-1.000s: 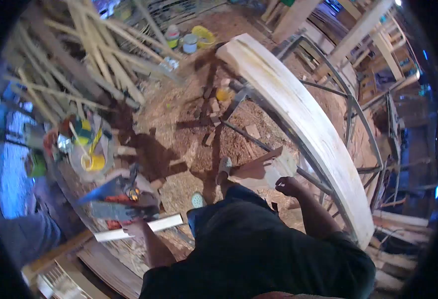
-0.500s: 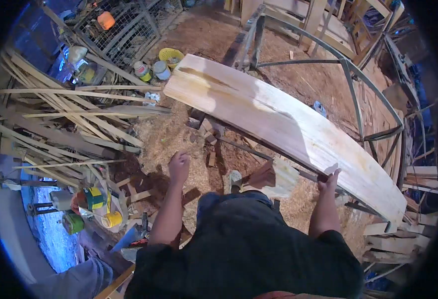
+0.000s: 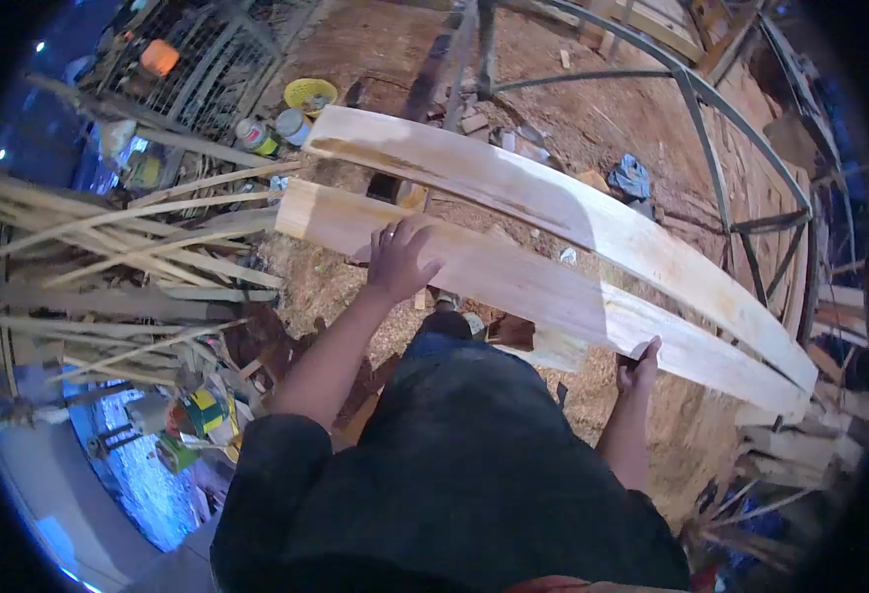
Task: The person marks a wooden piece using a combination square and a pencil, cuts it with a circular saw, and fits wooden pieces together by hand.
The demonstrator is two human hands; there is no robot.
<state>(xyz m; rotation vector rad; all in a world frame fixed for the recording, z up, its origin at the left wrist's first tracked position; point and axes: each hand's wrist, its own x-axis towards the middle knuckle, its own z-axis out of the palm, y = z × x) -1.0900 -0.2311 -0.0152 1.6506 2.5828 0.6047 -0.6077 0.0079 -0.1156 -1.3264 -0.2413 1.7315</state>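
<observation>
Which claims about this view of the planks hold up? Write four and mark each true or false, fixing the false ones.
1. The left hand rests on the near plank. True.
2. A yellow basket sits by the left end of the far plank. True.
3. The right hand grips the far plank. False: the right hand is at the near plank's edge.
4. The planks touch all along. False: a gap shows toward the left.

The near plank (image 3: 523, 277) is hiding whatever is lying directly beneath it, and the left hand (image 3: 398, 259) is covering part of its face. The top border is cutting off the metal frame (image 3: 698, 128), while the bottle's (image 3: 256, 136) label is appearing too small to read.
</observation>
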